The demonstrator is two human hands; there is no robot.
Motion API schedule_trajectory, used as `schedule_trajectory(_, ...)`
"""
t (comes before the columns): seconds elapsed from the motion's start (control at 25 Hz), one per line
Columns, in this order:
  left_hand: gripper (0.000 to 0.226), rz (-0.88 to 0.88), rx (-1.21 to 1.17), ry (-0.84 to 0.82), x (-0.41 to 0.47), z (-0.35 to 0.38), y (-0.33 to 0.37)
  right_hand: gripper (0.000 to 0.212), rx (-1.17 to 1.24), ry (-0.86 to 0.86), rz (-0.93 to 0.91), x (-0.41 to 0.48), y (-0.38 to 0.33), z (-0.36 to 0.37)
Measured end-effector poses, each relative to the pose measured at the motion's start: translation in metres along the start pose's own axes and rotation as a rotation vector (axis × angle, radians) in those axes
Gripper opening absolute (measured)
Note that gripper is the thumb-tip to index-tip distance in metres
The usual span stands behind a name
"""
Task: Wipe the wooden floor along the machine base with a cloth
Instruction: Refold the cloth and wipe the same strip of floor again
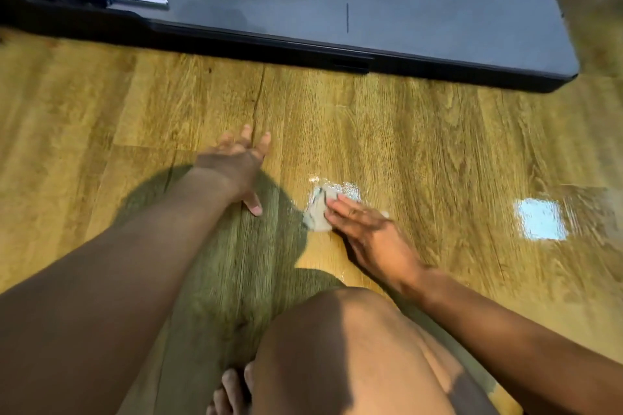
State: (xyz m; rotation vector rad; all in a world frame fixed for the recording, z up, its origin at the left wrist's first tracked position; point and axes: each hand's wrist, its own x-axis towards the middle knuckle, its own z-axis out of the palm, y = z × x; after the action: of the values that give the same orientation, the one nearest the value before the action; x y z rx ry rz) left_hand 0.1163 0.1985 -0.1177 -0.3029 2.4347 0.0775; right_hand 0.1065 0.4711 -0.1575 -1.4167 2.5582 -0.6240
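A bare knee [354,347] fills the bottom of the view, above the wooden floor [421,131]. The wiping looks under way: a wet sheen lies around the cloth [317,212], yet the strip close to the machine base [337,54] shows no such sheen, so most seems left. The right hand [367,229] lies flat, fingers extended, pressing the cloth to the floor. The left hand [236,165] is spread wide, braced on the boards, holding nothing.

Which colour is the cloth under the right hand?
The cloth is pale grey-white with thin dark lines; the head view shows it, blurred, under the right hand.
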Motion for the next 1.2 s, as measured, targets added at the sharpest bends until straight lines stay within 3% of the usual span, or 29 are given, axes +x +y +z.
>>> schedule_trajectory(0.12, 0.138, -0.091, -0.034, -0.013, -0.007, 0.005, -0.009, 0.033, 0.023, -0.127, -0.366, -0.025, -0.009, 0.009)
schedule_trajectory(0.2, 0.138, -0.074, -0.042, -0.020, -0.010, 0.004, -0.011, 0.038, -0.040, -0.186, -0.452, 0.001, 0.003, -0.001)
schedule_trajectory(0.4, 0.141, -0.053, -0.027, -0.084, -0.009, -0.004, -0.017, 0.047, -0.100, -0.023, 0.073, 0.077, 0.005, 0.013)
schedule_trajectory(0.6, 0.133, -0.010, 0.024, -0.074, -0.004, -0.005, -0.025, 0.049, -0.054, -0.196, -0.371, 0.057, -0.016, 0.020)
schedule_trajectory(0.68, 0.129, 0.012, 0.054, -0.038, -0.003, -0.004, -0.028, 0.041, -0.036, -0.198, -0.221, 0.098, 0.001, 0.000)
schedule_trajectory(0.8, 0.134, -0.002, 0.064, -0.010, -0.004, -0.004, -0.032, 0.036, -0.045, -0.005, 0.194, 0.149, 0.027, -0.006)
schedule_trajectory(0.84, 0.135, -0.008, 0.072, -0.008, -0.005, -0.004, -0.032, 0.036, -0.075, 0.018, 0.251, 0.149, 0.023, -0.001)
schedule_trajectory(0.88, 0.136, -0.013, 0.077, -0.006, -0.005, -0.004, -0.032, 0.038, -0.096, 0.005, 0.217, 0.141, 0.015, 0.005)
schedule_trajectory(1.04, 0.132, -0.019, 0.083, -0.023, -0.004, -0.005, -0.028, 0.036, -0.076, -0.169, -0.230, 0.110, 0.009, 0.002)
schedule_trajectory(1.12, 0.129, -0.013, 0.106, -0.026, -0.003, -0.007, -0.024, 0.035, -0.141, -0.139, -0.150, 0.144, 0.031, -0.010)
schedule_trajectory(1.2, 0.127, -0.020, 0.118, -0.033, -0.002, -0.009, -0.023, 0.033, -0.162, 0.006, 0.166, 0.187, 0.055, -0.011)
